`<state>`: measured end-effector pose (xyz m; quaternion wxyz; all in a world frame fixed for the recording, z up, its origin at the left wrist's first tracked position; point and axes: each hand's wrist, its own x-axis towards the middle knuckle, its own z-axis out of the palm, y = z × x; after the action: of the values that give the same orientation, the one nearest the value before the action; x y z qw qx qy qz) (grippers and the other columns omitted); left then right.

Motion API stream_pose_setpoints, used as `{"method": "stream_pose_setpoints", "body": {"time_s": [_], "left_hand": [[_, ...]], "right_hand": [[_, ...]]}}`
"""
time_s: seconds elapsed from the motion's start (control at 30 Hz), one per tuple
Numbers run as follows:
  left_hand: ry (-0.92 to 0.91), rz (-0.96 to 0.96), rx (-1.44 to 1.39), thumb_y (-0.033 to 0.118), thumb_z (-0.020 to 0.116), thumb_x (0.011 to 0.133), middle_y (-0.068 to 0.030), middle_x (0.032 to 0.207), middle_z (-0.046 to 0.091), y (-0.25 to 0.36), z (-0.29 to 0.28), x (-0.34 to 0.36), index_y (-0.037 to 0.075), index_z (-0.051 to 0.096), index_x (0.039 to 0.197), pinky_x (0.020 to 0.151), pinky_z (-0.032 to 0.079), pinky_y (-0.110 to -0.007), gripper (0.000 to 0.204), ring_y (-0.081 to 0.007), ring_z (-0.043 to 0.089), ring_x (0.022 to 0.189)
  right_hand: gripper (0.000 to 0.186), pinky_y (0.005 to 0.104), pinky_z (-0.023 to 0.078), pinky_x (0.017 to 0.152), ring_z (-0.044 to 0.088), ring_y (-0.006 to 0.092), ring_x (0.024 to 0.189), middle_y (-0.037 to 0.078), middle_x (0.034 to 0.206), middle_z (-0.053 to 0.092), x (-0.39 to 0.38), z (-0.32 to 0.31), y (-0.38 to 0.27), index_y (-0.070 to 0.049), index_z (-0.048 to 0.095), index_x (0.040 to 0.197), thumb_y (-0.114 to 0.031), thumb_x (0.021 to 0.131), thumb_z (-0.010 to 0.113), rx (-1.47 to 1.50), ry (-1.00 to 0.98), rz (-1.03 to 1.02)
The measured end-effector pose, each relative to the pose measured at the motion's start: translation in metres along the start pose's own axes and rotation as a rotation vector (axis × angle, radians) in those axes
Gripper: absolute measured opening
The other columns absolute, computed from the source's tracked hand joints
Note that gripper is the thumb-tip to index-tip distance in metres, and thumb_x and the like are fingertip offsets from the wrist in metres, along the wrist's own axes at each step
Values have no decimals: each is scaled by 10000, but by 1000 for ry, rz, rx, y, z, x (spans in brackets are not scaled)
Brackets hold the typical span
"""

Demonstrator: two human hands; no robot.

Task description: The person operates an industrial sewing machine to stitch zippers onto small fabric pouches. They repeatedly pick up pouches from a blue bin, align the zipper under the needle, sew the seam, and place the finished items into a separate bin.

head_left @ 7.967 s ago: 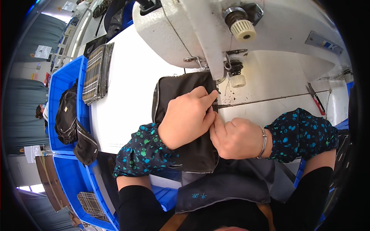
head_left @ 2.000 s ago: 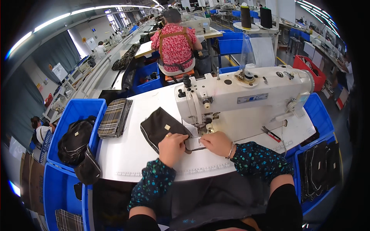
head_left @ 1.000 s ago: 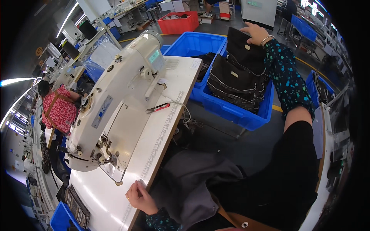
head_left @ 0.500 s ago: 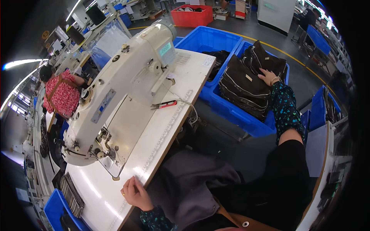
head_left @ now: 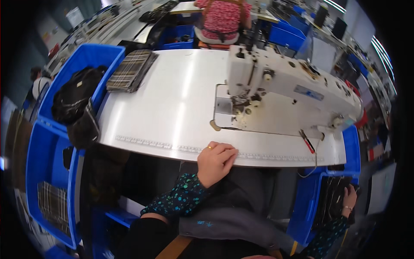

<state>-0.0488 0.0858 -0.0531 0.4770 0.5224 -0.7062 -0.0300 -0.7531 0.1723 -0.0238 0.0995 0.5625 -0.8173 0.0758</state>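
Note:
At the front edge of the white sewing table (head_left: 172, 116), my left hand (head_left: 217, 162) rests with its fingers bent and drawn together. Nothing shows in it, though the palm side is hidden. Far to the right, my right hand (head_left: 349, 199) lies on a stack of dark fabric bags (head_left: 330, 200) with pale edging, its thumb and fingers apart. These bags fill a blue bin (head_left: 300, 218) beside the table. The sewing machine (head_left: 280, 80) stands beyond my left hand, its needle area uncovered. Red-handled thread snips (head_left: 307, 142) lie near the machine's right end.
Folded plaid cloth (head_left: 131, 71) lies at the table's far left. Next to it, a blue bin (head_left: 92, 54) holds dark fabric items (head_left: 77, 97). A lower blue bin (head_left: 49, 149) contains more plaid cloth (head_left: 53, 203). A person in a red patterned top (head_left: 221, 19) sits beyond the table.
My view has swung left, so the bag bin now sits at the lower right. My left hand stays at the table edge; my right hand remains on the bags.

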Motion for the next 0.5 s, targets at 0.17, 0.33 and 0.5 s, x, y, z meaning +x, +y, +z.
{"method": "stream_pose_setpoints", "body": {"time_s": [0.17,0.33,0.5], "left_hand": [[-196,-134,-262,149,783,887,-47,1032,749,-22,-21,-3,105,788,1037,758,570,-347,156,-268,671,934],[-108,-111,15,208,706,972,-86,1074,751,-100,-89,44,87,773,1111,890,537,-404,196,-315,664,984],[210,-238,481,171,662,971,-147,975,755,-228,-182,118,54,781,1010,820,533,-466,172,-367,690,941]], "right_hand": [[176,418,512,810,666,328,848,155,953,732,-5,-6,-261,-14,767,1090,-111,955,711,241,327,-594],[95,422,479,810,646,314,824,109,888,709,-33,9,-412,-35,737,985,-60,894,732,598,274,-900],[104,413,497,801,653,322,855,131,1007,734,-44,29,-490,-22,734,982,-64,887,729,793,253,-931]]}}
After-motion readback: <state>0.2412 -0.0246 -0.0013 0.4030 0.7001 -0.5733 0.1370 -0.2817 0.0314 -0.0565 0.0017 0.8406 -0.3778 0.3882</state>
